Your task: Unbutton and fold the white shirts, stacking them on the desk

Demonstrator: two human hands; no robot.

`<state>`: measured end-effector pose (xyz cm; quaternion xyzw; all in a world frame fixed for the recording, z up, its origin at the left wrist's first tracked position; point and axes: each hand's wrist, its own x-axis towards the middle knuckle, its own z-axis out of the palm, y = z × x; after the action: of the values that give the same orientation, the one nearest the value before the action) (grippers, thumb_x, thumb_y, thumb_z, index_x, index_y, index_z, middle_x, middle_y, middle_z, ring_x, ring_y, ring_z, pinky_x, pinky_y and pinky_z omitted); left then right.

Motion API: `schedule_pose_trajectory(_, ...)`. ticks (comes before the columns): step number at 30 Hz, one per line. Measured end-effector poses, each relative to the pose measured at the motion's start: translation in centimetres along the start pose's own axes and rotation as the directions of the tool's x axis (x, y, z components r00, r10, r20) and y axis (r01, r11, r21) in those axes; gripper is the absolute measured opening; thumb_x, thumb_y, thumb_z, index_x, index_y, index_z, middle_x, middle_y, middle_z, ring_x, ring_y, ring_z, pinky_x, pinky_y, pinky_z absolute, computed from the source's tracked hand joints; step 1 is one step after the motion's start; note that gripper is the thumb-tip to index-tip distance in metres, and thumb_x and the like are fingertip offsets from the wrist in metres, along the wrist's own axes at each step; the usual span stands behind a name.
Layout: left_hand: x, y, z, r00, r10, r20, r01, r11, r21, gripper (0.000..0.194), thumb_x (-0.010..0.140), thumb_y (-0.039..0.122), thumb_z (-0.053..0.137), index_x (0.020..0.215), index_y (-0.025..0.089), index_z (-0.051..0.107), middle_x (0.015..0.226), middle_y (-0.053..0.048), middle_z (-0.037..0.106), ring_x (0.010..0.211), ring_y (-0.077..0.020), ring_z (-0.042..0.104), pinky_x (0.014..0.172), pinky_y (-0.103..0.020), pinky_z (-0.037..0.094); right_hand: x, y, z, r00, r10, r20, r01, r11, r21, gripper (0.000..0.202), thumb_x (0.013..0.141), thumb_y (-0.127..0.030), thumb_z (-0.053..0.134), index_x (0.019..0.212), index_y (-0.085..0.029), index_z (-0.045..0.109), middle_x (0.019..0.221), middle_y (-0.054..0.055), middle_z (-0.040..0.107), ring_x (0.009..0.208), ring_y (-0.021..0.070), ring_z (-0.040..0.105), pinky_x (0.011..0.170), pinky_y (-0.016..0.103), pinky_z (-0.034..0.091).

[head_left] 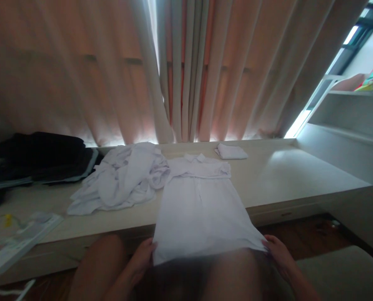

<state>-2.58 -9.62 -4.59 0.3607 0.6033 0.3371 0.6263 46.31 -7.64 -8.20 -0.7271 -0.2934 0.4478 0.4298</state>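
A white collared shirt lies flat with its collar toward the curtain and its sleeves crossed over the chest. Its lower part reaches past the desk's front edge over my lap. My left hand pinches the left bottom corner of the hem. At the right bottom corner, my right hand grips the cloth too, so the hem is stretched between both hands. Left of the shirt is a crumpled heap of white clothes. A small folded white garment rests behind it to the right.
Stacked dark clothes stand at the far left of the desk. A white power strip with cables lies at the left front edge. Curtains hang behind. White shelves are at the right, above a cushioned seat.
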Motion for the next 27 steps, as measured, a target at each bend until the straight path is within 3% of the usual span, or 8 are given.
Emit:
schedule_pose_trajectory(8,-1.0,0.3,0.6,0.988,0.068,-0.136,-0.062,0.997,0.053,0.042,0.093,0.051,0.062,0.118,0.018,0.066,0.110,-0.011,0.073,0.104,-0.0270,0.070,0.091,-0.048,0.057,-2.9,-2.3,-0.4,0.997,0.024,0.073,-0.034,0.988,0.148,0.045,0.056,-0.032,0.077,0.096,-0.020,0.062,0.075,0.002,0.068,0.058,0.0162,0.060,0.056,0.029,0.050)
schedule_pose_trajectory(13,-1.7,1.1,0.3,0.980,0.119,-0.160,-0.105,0.990,0.095,0.046,0.071,0.050,0.077,0.110,0.027,0.070,0.108,-0.015,0.076,0.107,-0.0414,0.070,0.083,-0.053,0.058,-4.4,-2.6,-1.6,0.992,-0.011,0.125,-0.003,0.993,0.117,0.050,0.057,-0.034,0.074,0.103,-0.022,0.062,0.072,0.002,0.067,0.065,0.0215,0.065,0.066,0.035,0.056)
schedule_pose_trajectory(17,-2.9,1.9,-0.7,0.975,0.146,-0.166,-0.125,0.983,0.133,0.057,0.065,0.054,0.076,0.118,0.034,0.067,0.119,-0.011,0.074,0.111,-0.0404,0.069,0.085,-0.052,0.058,-5.8,-2.8,-3.0,0.977,-0.022,0.211,0.005,0.996,0.084,0.049,0.059,-0.040,0.075,0.105,-0.025,0.067,0.075,0.001,0.068,0.070,0.0229,0.067,0.065,0.034,0.056)
schedule_pose_trajectory(22,-5.6,3.1,-2.5,0.985,0.124,-0.117,-0.104,0.981,0.163,0.041,0.070,0.059,0.068,0.094,0.027,0.076,0.107,-0.011,0.077,0.106,-0.0371,0.070,0.085,-0.047,0.059,-8.2,-5.2,-4.6,0.968,0.028,0.250,-0.034,0.999,0.019,0.038,0.055,-0.046,0.080,0.083,-0.020,0.079,0.101,0.013,0.076,0.093,0.0309,0.071,0.077,0.037,0.059)
schedule_pose_trajectory(24,-6.2,4.1,-3.7,0.990,0.114,-0.083,-0.095,0.974,0.204,0.040,0.066,0.055,0.073,0.093,0.025,0.078,0.101,-0.010,0.078,0.104,-0.0364,0.070,0.085,-0.045,0.058,-8.8,-6.1,-5.3,0.961,0.012,0.276,-0.024,0.999,0.039,0.044,0.054,-0.047,0.080,0.088,-0.020,0.082,0.107,0.017,0.076,0.099,0.0355,0.071,0.086,0.044,0.059)
schedule_pose_trajectory(27,-5.9,6.2,-5.4,0.987,0.161,-0.023,-0.146,0.943,0.298,0.052,0.055,0.044,0.079,0.104,0.026,0.079,0.107,-0.008,0.077,0.109,-0.0369,0.067,0.089,-0.045,0.056,-8.7,-7.0,-6.3,0.946,-0.108,0.306,0.087,0.993,0.081,0.059,0.052,-0.047,0.079,0.105,-0.022,0.080,0.122,0.018,0.072,0.110,0.0399,0.067,0.096,0.052,0.054)
